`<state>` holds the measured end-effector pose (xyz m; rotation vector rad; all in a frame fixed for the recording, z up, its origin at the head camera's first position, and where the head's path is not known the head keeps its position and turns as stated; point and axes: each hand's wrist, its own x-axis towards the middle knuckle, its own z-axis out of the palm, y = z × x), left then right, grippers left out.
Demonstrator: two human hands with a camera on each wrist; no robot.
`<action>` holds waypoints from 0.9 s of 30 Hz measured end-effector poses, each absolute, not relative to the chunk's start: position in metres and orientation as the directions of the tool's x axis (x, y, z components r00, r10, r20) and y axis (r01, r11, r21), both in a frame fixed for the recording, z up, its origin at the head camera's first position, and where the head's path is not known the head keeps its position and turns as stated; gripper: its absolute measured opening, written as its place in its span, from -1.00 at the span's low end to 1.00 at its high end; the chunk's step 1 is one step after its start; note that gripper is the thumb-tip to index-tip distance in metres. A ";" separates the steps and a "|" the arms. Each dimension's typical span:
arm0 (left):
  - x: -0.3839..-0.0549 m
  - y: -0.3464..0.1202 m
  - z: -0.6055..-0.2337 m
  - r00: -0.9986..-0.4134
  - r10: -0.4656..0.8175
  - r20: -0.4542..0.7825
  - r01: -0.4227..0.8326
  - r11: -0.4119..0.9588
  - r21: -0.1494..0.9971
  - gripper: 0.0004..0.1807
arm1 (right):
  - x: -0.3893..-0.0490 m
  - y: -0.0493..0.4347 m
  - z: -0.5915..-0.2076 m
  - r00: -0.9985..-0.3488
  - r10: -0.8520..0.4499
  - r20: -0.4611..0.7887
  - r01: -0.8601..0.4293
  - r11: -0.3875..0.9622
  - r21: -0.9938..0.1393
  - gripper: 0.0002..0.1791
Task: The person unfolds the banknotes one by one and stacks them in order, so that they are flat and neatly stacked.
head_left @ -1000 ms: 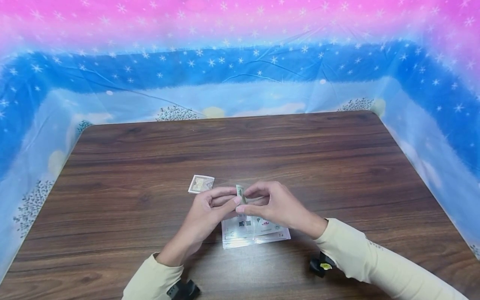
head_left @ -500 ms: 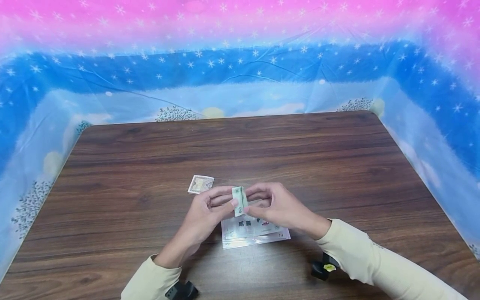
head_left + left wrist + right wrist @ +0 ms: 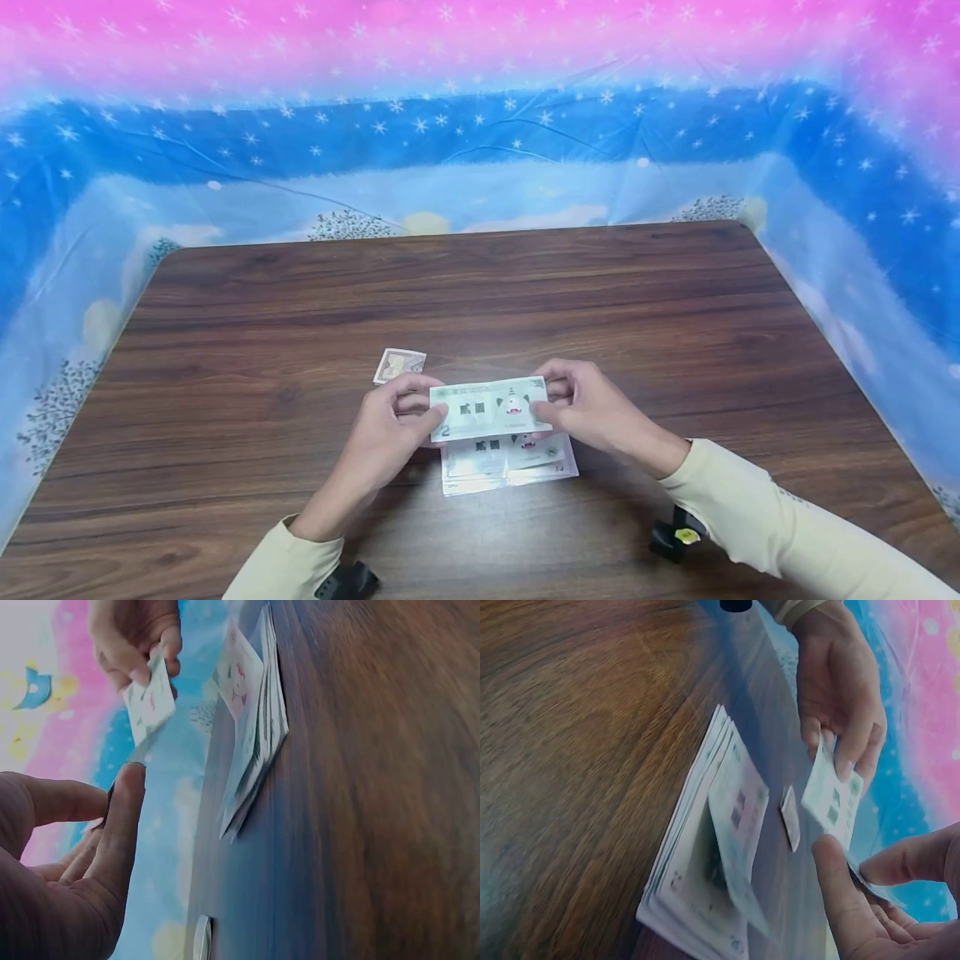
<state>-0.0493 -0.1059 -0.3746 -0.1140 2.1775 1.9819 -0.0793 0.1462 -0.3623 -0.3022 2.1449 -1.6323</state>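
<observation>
A pale green banknote (image 3: 489, 408) printed with a "2" and a small cartoon face is stretched flat between both hands. My left hand (image 3: 397, 425) pinches its left end, thumb on the front and fingers behind. The other end is pinched the same way by my right hand (image 3: 600, 412). Under and just in front of the held note lies a stack of similar notes (image 3: 510, 477), partly covered by it in the head view. In the right wrist view the stack's top note (image 3: 739, 817) lifts along a crease, and several layers show below.
A folded brownish note (image 3: 400, 365) lies on the table behind my left hand. The dark wood-grain table (image 3: 480, 292) runs back to a hanging pink and blue snowflake cloth (image 3: 480, 133). Black wrist cameras sit under both sleeves.
The note was folded into a narrow strip between the fingertips; it has been unfolded to its full width. My right hand has moved right, and my left slightly left.
</observation>
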 end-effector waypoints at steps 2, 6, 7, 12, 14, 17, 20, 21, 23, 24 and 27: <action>-0.049 -0.108 -0.375 -0.976 0.073 -0.205 -0.195 0.124 0.973 -0.72 | -0.080 0.148 -0.364 -0.891 -0.400 -0.214 0.082 0.322 -0.943 -0.75; -0.049 -0.111 -0.377 -0.974 0.088 -0.210 -0.184 0.235 0.954 -0.74 | -0.080 0.152 -0.366 -0.882 -0.401 -0.248 0.113 0.331 -0.937 -0.76; -0.049 -0.111 -0.378 -0.973 0.101 -0.206 -0.173 0.268 0.948 -0.74 | -0.080 0.152 -0.366 -0.881 -0.404 -0.245 0.102 0.344 -0.933 -0.77; -0.045 -0.110 -0.380 -0.974 0.154 -0.164 -0.080 0.446 0.892 -0.70 | -0.077 0.156 -0.371 -0.865 -0.437 -0.247 0.084 0.358 -0.930 -0.81; -0.044 -0.108 -0.381 -0.977 0.162 -0.142 -0.040 0.511 0.859 -0.68 | -0.075 0.157 -0.375 -0.860 -0.442 -0.255 0.085 0.370 -0.925 -0.81; -0.043 -0.105 -0.382 -0.976 0.181 -0.118 0.014 0.597 0.802 -0.70 | -0.072 0.158 -0.380 -0.856 -0.441 -0.269 0.083 0.397 -0.914 -0.79; -0.043 -0.102 -0.384 -0.971 0.218 -0.101 0.072 0.666 0.743 -0.73 | -0.071 0.158 -0.384 -0.862 -0.435 -0.262 0.050 0.440 -0.897 -0.78; -0.043 -0.101 -0.385 -0.968 0.233 -0.095 0.092 0.679 0.728 -0.74 | -0.071 0.159 -0.385 -0.865 -0.432 -0.257 0.034 0.459 -0.888 -0.78; -0.043 -0.099 -0.386 -0.963 0.257 -0.081 0.129 0.704 0.698 -0.74 | -0.070 0.159 -0.386 -0.869 -0.429 -0.244 -0.008 0.506 -0.862 -0.77; -0.043 -0.098 -0.387 -0.961 0.267 -0.076 0.144 0.712 0.687 -0.75 | -0.070 0.159 -0.387 -0.871 -0.427 -0.242 -0.026 0.533 -0.846 -0.77; -0.043 -0.096 -0.387 -0.958 0.279 -0.064 0.170 0.735 0.656 -0.75 | -0.070 0.160 -0.389 -0.874 -0.422 -0.239 -0.078 0.610 -0.789 -0.76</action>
